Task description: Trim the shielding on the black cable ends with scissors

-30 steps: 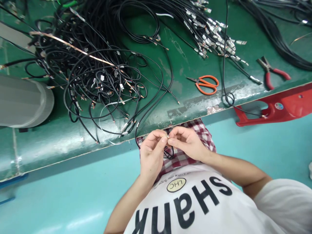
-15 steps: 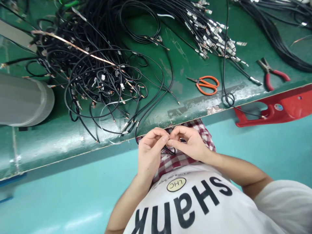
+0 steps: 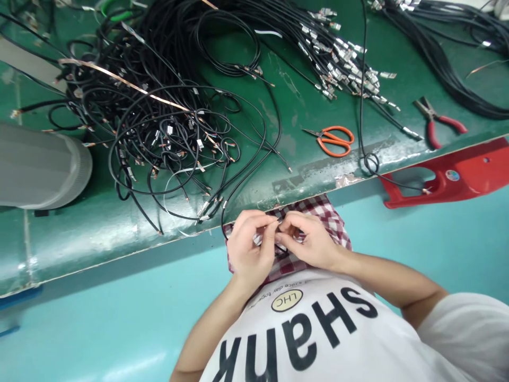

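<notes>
My left hand [image 3: 248, 246] and my right hand [image 3: 308, 239] meet above my lap, fingers curled around a small silver metal piece [image 3: 258, 240]. A thin black cable [image 3: 248, 178] runs from between them up onto the bench, and its end is mostly hidden by my fingers. Nearest my hands, at the green bench's edge [image 3: 119, 233], lies a tangled pile of black cables [image 3: 159, 143] with metal-tipped ends. A checked cloth [image 3: 322, 212] covers my lap beneath my hands.
A bundle of cables with crimped terminals [image 3: 342, 63] lies beyond. Orange-handled scissors [image 3: 332, 140] and red-handled pliers [image 3: 437, 124] rest on the bench. A red plastic piece [image 3: 449, 183] sits below its edge, and a grey cylinder [image 3: 40, 167] stands at left.
My hands have closed in tighter together, and a silver piece now shows between my fingers. The black loop below them is no longer visible. The view has shifted slightly.
</notes>
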